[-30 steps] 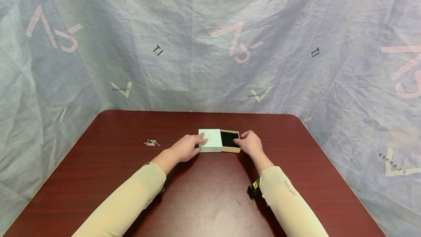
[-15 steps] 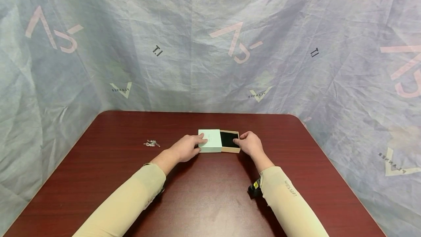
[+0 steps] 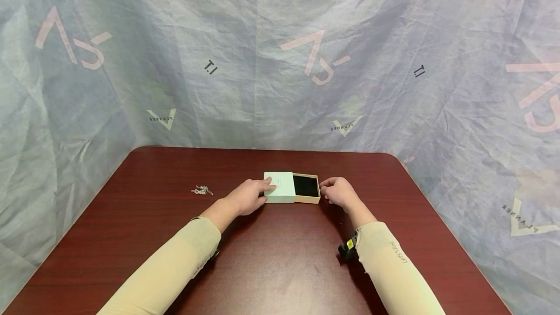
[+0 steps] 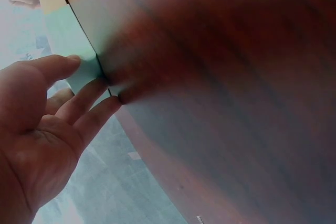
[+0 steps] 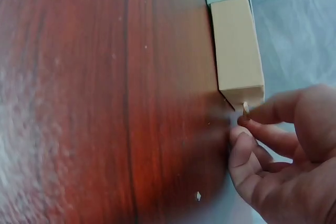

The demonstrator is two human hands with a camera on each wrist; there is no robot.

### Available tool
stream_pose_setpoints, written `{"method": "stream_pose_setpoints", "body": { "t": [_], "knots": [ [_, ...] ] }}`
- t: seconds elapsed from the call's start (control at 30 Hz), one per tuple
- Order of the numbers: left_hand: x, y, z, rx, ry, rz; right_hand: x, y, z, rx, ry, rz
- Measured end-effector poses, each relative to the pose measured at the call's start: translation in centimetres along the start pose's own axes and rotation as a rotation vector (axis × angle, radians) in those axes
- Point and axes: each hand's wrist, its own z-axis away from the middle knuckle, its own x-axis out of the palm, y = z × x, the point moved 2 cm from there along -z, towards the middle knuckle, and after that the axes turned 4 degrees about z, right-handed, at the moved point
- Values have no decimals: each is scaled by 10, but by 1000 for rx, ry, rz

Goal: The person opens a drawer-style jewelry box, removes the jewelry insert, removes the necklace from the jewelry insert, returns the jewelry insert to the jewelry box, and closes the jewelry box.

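Observation:
A pale mint-green box sleeve [image 3: 279, 187] lies on the table, with its cream drawer [image 3: 307, 200] slid partly out to the right. Black lining [image 3: 306, 185] shows inside the drawer. My left hand [image 3: 247, 196] grips the sleeve's left end, one finger lying over the top; in the left wrist view its fingertips meet the sleeve's side. At the drawer's right end is my right hand [image 3: 340, 192]. Its fingers pinch a small light pull tab [image 5: 245, 109] on the end wall in the right wrist view. Left of the box lies a small tangled cluster of silvery pieces [image 3: 202, 190], too small to tell.
The dark red wooden table [image 3: 280, 256] reaches forward to a grey printed cloth [image 3: 258, 62] hung behind and at both sides. A black camera [image 3: 347, 249] sits on the right wrist. A tiny pale speck [image 5: 198, 196] shows in the right wrist view.
My right hand has left the drawer's end wall, where a finger reached over the lining, and moved slightly right to the tab outside. Box, drawer and left hand look unmoved.

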Motion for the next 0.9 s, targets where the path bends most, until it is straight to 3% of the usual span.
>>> {"method": "stream_pose_setpoints", "body": {
  "t": [0.13, 0.33, 0.9],
  "knots": [
    [-1, 0, 0, -1, 1, 4, 1, -1, 0, -29, -8, 33],
    [-2, 1, 0, 2, 1, 1, 1, 0, -3, -15, 45, 94],
    [-1, -2, -1, -1, -3, 7, 8, -4, -4, -42, 93, 138]
  ]
}}
